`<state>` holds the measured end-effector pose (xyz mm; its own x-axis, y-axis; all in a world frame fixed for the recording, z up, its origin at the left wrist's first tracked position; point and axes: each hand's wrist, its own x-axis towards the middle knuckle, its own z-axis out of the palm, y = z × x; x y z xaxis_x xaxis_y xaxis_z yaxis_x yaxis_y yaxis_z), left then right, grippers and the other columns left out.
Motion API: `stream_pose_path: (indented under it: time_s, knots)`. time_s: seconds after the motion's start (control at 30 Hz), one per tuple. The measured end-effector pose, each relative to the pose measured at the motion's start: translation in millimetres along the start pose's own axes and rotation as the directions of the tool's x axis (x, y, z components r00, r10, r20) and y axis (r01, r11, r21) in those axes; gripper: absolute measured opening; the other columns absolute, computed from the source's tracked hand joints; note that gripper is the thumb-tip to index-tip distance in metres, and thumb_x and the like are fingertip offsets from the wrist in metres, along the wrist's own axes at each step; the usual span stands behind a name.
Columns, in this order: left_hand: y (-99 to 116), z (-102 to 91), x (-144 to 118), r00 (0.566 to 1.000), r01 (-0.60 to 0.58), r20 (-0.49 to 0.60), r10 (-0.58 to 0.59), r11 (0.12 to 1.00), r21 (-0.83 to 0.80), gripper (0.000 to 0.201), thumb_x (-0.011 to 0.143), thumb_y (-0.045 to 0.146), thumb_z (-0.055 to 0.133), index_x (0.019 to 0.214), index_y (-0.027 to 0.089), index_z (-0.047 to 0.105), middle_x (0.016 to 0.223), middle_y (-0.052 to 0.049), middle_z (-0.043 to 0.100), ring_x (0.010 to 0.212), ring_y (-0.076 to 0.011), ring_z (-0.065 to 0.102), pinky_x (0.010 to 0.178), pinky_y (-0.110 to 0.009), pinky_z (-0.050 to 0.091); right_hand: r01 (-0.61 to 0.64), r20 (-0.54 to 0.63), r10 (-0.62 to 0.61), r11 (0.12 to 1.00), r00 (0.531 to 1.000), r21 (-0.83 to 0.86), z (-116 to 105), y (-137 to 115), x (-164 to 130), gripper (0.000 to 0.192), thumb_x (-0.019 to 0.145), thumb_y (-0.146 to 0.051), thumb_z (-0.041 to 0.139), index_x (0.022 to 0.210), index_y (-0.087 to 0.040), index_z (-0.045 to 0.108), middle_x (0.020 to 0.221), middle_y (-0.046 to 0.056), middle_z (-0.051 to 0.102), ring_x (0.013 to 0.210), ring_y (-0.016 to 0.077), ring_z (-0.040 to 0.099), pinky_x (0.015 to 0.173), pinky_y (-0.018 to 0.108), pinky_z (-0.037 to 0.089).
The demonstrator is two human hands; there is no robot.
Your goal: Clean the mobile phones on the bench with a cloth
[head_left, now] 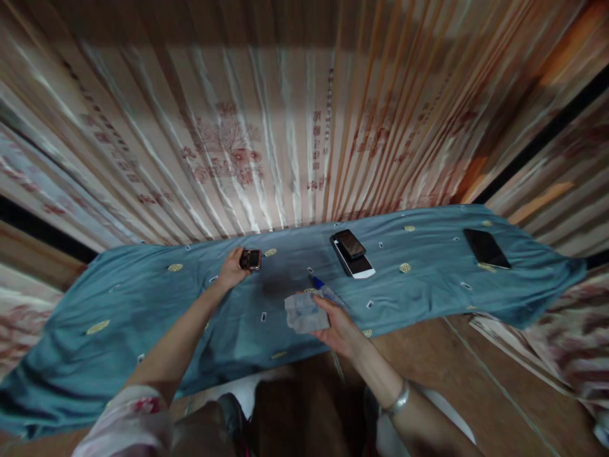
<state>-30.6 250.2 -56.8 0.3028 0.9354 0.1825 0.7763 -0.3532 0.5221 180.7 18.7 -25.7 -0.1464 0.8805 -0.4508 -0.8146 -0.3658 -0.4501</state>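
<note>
Illumination is dim; the curtain [285, 158] is palest just behind the desk [428, 285], and a dark band crosses it high above; a soft shadow lies on the desk beside the left hand [231, 270]; wide-angle distortion slants lines at both sides of the desk; fine detail is blurred.

place: likely a home | signs: printed curtains [290, 127], patterned blue-green cloth [428, 279], tiled floor [432, 355]

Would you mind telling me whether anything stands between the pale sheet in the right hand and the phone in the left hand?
Nothing visible does: only blue cloth shows between the pale sheet in the right hand and the phone in the left hand. The blue-capped pen lies beyond the right hand, off that line.
</note>
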Motion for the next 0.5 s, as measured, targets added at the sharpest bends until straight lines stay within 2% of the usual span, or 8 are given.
stream_pose_path:
  time_s: [0.07,0.23,0.33,0.4,0.5]
  knots:
    - [-1,-2.9,-4,1.000,0.023,-0.014,-0.023,0.998,0.061,0.064,0.046,0.022,0.070,0.108,0.017,0.055,0.117,-0.009,0.055,0.116,-0.0307,0.046,0.100,-0.042,0.036,0.008,-0.007,-0.008,1.000,1.000,0.007,1,-1,0,0.023,0.090,-0.020,0.043,0.097,-0.013,0.064,0.087,0.009,0.072,0.087,0.0190,0.069,0.078,0.037,0.054]
    - [7,-12.1,-30,0.997,0.062,-0.051,-0.057,0.994,0.095,0.050,0.046,0.033,0.075,0.090,0.015,0.058,0.087,-0.008,0.058,0.106,-0.0339,0.048,0.094,-0.050,0.038,0.005,0.021,-0.006,0.999,1.000,0.032,3,2,7,0.022,0.090,-0.020,0.043,0.096,-0.013,0.063,0.086,0.010,0.073,0.087,0.0196,0.069,0.078,0.037,0.054]
    - [17,-17.5,-56,0.997,0.045,-0.061,-0.041,0.997,0.064,0.053,0.048,0.029,0.074,0.096,0.017,0.055,0.089,-0.004,0.056,0.101,-0.0283,0.051,0.090,-0.047,0.043,0.025,0.052,-0.027,0.999,0.998,0.038,5,3,13,0.023,0.090,-0.021,0.041,0.097,-0.013,0.062,0.087,0.010,0.073,0.088,0.0209,0.069,0.079,0.039,0.054]
    - [29,-20.3,-77,0.998,0.018,-0.064,-0.017,0.999,0.028,0.058,0.052,0.028,0.072,0.105,0.014,0.052,0.097,-0.007,0.055,0.098,-0.0247,0.053,0.089,-0.042,0.045,0.064,0.073,-0.066,0.997,0.995,0.038,8,2,17,0.023,0.090,-0.023,0.042,0.096,-0.013,0.062,0.086,0.009,0.073,0.087,0.0212,0.069,0.080,0.039,0.054]
    - [54,-20.5,-112,0.997,-0.029,-0.073,0.025,0.998,-0.060,0.060,0.053,0.026,0.071,0.109,0.015,0.050,0.103,-0.008,0.053,0.095,-0.0224,0.056,0.088,-0.039,0.047,0.148,0.019,-0.151,0.985,0.988,0.087,15,0,23,0.020,0.087,-0.018,0.043,0.090,-0.013,0.062,0.081,0.006,0.073,0.080,0.0177,0.069,0.080,0.034,0.054]
